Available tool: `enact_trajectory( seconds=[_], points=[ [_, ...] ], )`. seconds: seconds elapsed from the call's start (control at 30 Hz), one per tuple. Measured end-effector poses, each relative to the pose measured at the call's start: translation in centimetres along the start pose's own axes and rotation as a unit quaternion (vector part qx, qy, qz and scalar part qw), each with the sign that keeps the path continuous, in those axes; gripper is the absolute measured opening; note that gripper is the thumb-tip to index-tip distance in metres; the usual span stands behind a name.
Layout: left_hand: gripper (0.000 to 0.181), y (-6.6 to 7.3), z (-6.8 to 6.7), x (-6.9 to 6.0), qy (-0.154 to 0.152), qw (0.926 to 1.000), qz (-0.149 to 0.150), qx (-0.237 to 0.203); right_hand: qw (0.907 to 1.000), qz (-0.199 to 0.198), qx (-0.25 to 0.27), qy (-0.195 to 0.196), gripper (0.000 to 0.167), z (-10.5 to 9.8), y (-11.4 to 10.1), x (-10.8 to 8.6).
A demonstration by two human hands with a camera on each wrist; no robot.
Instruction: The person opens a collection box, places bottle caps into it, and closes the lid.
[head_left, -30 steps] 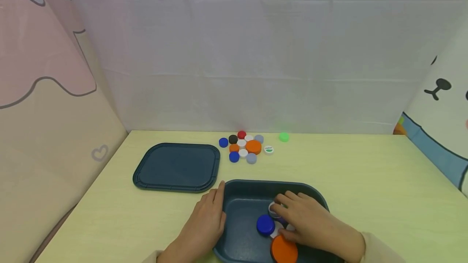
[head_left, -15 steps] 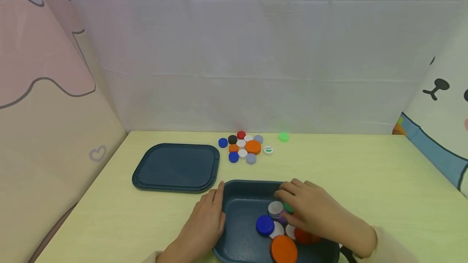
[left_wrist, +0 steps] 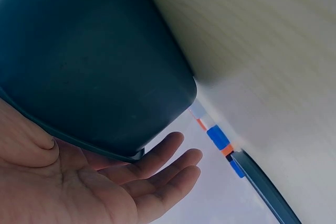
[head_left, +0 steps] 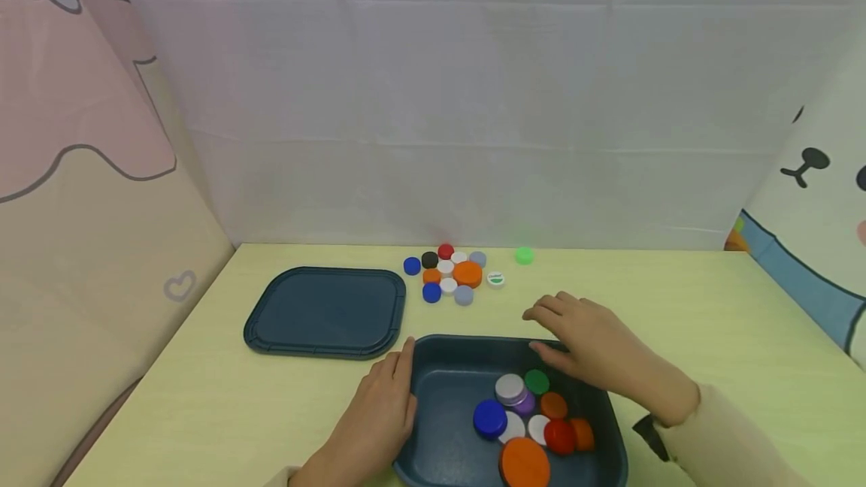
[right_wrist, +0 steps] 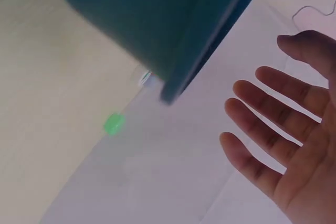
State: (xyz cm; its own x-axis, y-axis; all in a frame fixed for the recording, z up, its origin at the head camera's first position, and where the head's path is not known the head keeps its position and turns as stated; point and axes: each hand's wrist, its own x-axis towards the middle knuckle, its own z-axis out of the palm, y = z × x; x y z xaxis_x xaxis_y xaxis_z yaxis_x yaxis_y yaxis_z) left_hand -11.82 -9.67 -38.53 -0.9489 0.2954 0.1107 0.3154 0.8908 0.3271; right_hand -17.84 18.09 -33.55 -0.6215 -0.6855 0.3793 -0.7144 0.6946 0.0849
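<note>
A dark blue rectangular bin (head_left: 440, 389) stands at the table's front, holding several bottle caps. Among them are a blue cap (head_left: 490, 418), a large orange cap (head_left: 525, 463), a green cap (head_left: 537, 382), a red cap (head_left: 559, 437) and a pale cap (head_left: 510, 388) lying on a purple one (head_left: 524, 403). My left hand (head_left: 377, 408) rests against the bin's left rim, its fingers extended along the outside. Over the bin's far right corner hovers my right hand (head_left: 591, 340), fingers spread; the right wrist view shows nothing in its palm.
Behind the bin lies a cluster of loose caps, including an orange cap (head_left: 467, 273) and a black cap (head_left: 429, 260). A bright green cap (head_left: 524, 255) sits apart near the back wall. The flat dark blue lid (head_left: 325, 312) lies at the left.
My right hand has lifted from among the caps in the bin and moved up and back toward its far right rim, uncovering green, orange and red caps. The left hand stays put.
</note>
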Motion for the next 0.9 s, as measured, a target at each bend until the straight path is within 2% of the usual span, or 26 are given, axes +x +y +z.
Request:
enact_trajectory(
  seconds=[0.13,0.3,0.53,0.9],
  points=[
    [0.056,0.0,0.0,0.0,0.004,1.0000,0.002,0.001,0.9998,0.017,-0.002,0.008,0.030,0.4,1.3,0.4],
    [0.056,0.0,0.1,0.0,0.011,0.9999,0.003,0.005,0.9988,0.047,0.005,-0.012,0.028,0.9,2.7,0.7],
    [0.056,0.0,0.3,-0.1,0.039,0.9989,0.016,0.018,0.9950,0.083,0.033,-0.045,0.025,1.7,4.4,1.5],
    [0.056,-0.1,0.3,0.1,0.014,0.9999,0.004,0.008,0.9865,0.128,0.058,-0.083,0.024,3.3,7.0,2.4]
  ],
)
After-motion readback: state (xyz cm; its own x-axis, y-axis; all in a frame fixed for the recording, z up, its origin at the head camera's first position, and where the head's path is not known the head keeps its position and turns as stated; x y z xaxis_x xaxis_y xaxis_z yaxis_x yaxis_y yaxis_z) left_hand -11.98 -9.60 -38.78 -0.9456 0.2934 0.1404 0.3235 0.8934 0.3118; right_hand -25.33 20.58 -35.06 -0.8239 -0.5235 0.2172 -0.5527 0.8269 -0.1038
